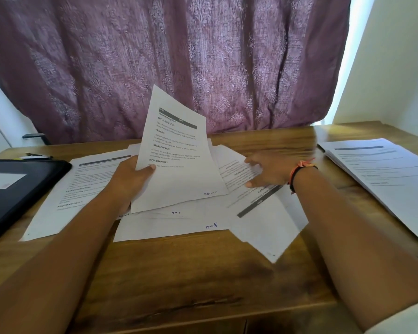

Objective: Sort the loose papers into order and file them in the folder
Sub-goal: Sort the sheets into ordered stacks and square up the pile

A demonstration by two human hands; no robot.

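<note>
My left hand (pixel 130 178) grips a printed sheet (pixel 176 150) by its left edge, thumb on the front, and holds it tilted up above the desk; "pg no 10" is handwritten at its bottom. Beneath it several loose papers (pixel 169 224) lie spread over the middle of the desk. My right hand (pixel 267 171), blurred with fingers spread, rests on an upside-down sheet (pixel 258 208) to the right of the raised page. A black folder (pixel 15 189) lies shut at the left edge. A neater stack of papers (pixel 381 179) sits at the far right.
The wooden desk (pixel 203 273) shows bare wood in front of the papers. A black pen or clip (pixel 38 155) lies behind the folder. A purple curtain (pixel 179 56) hangs right behind the desk, with a white wall at the right.
</note>
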